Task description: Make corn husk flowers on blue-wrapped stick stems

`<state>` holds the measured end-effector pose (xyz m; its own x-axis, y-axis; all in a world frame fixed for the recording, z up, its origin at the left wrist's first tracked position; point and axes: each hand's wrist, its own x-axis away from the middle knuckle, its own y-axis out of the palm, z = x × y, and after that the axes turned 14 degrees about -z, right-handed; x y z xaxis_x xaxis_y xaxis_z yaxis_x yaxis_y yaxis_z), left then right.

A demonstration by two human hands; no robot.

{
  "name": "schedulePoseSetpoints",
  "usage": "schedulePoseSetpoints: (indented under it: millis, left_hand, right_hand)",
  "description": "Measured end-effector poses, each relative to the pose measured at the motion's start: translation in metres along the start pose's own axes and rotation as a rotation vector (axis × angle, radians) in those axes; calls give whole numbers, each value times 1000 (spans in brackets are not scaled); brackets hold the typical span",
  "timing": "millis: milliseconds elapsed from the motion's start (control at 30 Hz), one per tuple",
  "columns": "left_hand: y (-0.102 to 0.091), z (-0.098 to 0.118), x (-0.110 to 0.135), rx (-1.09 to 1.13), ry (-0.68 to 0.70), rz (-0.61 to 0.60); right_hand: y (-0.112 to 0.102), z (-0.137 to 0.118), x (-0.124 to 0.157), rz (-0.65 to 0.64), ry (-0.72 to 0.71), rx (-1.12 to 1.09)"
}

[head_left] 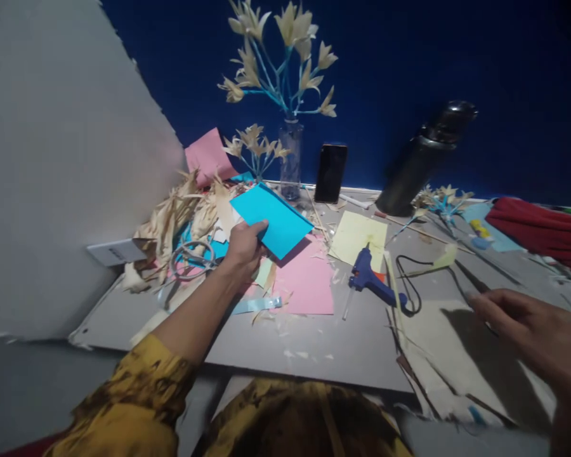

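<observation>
My left hand [244, 249] is lifted over the grey table [314, 343] and pinches a bright blue sheet of paper [272, 218] by its near edge. Under it lie a pink sheet [307, 282] and a heap of dried husk strips [181, 216]. My right hand [535, 333] hovers at the right with its fingers stretched out and apart, holding nothing, above a torn beige sheet [450, 355]. A blue glue gun [372, 280] with a black cord lies between the two hands.
A glass vase with husk flowers [291, 158], a black phone [330, 172] and a dark bottle [421, 162] stand at the back by the blue wall. A yellow sheet [359, 236], scissors [193, 257], a red cloth [542, 231] and paper scraps lie about.
</observation>
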<state>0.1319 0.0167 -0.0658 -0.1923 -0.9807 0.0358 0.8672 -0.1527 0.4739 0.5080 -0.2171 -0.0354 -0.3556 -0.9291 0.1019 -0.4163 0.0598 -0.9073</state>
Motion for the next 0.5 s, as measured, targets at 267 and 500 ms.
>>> schedulePoseSetpoints:
  millis: [267, 500]
  left_hand:
    - [-15, 6, -11, -59, 131, 74]
    - [-8, -16, -3, -55, -48, -151]
  right_hand:
    - [39, -122, -3, -252, -518, 156]
    - [36, -204, -12, -199, -880, 245]
